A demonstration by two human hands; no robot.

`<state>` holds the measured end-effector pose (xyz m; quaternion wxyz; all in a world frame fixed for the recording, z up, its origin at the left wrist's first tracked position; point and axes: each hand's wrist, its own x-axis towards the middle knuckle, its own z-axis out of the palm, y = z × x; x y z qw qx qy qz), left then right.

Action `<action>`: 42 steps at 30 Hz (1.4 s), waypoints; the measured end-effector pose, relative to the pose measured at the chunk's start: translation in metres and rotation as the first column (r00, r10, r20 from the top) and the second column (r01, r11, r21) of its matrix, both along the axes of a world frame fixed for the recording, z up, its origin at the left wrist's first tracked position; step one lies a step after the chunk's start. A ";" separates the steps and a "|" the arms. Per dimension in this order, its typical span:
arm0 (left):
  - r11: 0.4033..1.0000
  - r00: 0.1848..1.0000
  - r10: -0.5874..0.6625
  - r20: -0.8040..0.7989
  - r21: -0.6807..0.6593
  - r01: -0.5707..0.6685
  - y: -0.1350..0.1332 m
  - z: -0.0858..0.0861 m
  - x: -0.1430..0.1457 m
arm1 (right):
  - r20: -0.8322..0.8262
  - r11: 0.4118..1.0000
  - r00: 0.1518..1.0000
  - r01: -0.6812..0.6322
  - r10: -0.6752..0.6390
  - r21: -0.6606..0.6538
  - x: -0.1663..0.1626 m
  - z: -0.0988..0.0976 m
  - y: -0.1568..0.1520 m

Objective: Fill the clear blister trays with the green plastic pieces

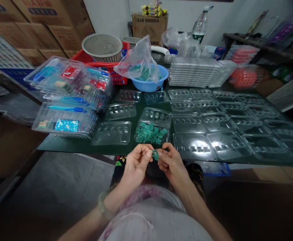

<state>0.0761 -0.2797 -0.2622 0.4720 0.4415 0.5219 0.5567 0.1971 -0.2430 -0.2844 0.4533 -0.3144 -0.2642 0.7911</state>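
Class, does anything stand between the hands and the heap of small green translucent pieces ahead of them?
Nothing visible does. The left hand and right hand pinch one small green translucent piece between them; the heap of small green translucent pieces lies directly beyond.

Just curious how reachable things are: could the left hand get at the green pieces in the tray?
Probably yes: the green pieces lie uncovered just beyond the left hand, though it holds another small piece.

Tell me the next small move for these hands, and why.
Perhaps lower the small green piece toward the heap of green pieces: the left hand and right hand both pinch it, and that heap lies just beyond them.
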 end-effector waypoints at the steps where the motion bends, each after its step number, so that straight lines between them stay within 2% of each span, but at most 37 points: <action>1: 1.000 1.000 0.003 -0.022 0.002 -0.003 0.000 0.001 0.000 | -0.006 1.000 1.000 0.009 -0.009 0.005 -0.002 0.000 -0.001; 6: 0.999 0.999 0.038 0.033 0.008 -0.038 0.000 -0.003 0.002 | -0.005 1.000 1.000 0.022 -0.022 0.003 -0.007 0.001 0.003; 9: 0.998 0.993 0.068 0.095 0.002 -0.068 0.001 -0.008 0.004 | 0.001 0.999 0.999 -0.039 0.039 -0.030 -0.005 0.000 0.009; 14: 0.997 0.965 -0.016 0.263 -0.073 0.037 0.001 -0.009 -0.003 | -0.048 0.938 0.958 -0.287 0.283 -0.193 0.006 0.001 0.014; 17: 0.980 0.914 -0.050 0.402 -0.156 0.122 0.001 -0.005 -0.011 | -0.081 0.923 0.947 -0.322 0.312 -0.211 0.006 0.002 0.013; 20: 0.931 0.822 -0.056 0.567 -0.268 0.248 0.001 -0.004 -0.020 | -0.014 0.952 0.960 -0.279 0.280 -0.126 0.001 0.003 0.013; 22: 0.907 0.773 -0.028 0.633 -0.309 0.286 0.002 -0.006 -0.025 | 0.150 0.981 0.971 -0.192 0.186 0.022 -0.002 0.005 0.014; 23: 0.912 0.773 -0.002 0.635 -0.316 0.262 0.002 -0.007 -0.027 | 0.267 0.982 0.959 -0.136 0.098 0.131 -0.002 0.006 0.015; 25: 0.941 0.813 0.066 0.578 -0.307 0.141 0.003 -0.008 -0.030 | 0.479 0.925 0.869 -0.075 -0.122 0.372 -0.002 0.009 0.014; 27: 0.960 0.861 0.115 0.495 -0.277 0.030 0.004 -0.008 -0.032 | 0.587 0.820 0.766 -0.145 -0.262 0.554 -0.003 0.012 0.012; 30: 0.967 0.901 0.117 0.418 -0.253 -0.008 0.004 -0.006 -0.033 | 0.625 0.639 0.732 -0.349 -0.271 0.685 -0.008 0.014 0.006; 32: 0.971 0.910 0.106 0.401 -0.238 -0.009 0.002 -0.006 -0.033 | 0.626 0.554 0.730 -0.412 -0.274 0.723 -0.014 0.013 0.005; 35: 0.972 0.913 0.114 0.392 -0.233 -0.021 -0.002 -0.011 -0.035 | 0.633 0.531 0.722 -0.434 -0.277 0.728 -0.023 0.009 0.006; 38: 0.970 0.910 0.145 0.388 -0.236 -0.054 -0.004 -0.018 -0.043 | 0.655 0.511 0.725 -0.488 -0.215 0.708 -0.031 0.007 0.011; 42: 0.968 0.866 0.147 0.478 -0.250 -0.026 -0.001 -0.021 -0.057 | 0.681 0.473 0.714 -0.549 -0.164 0.689 -0.043 0.012 0.017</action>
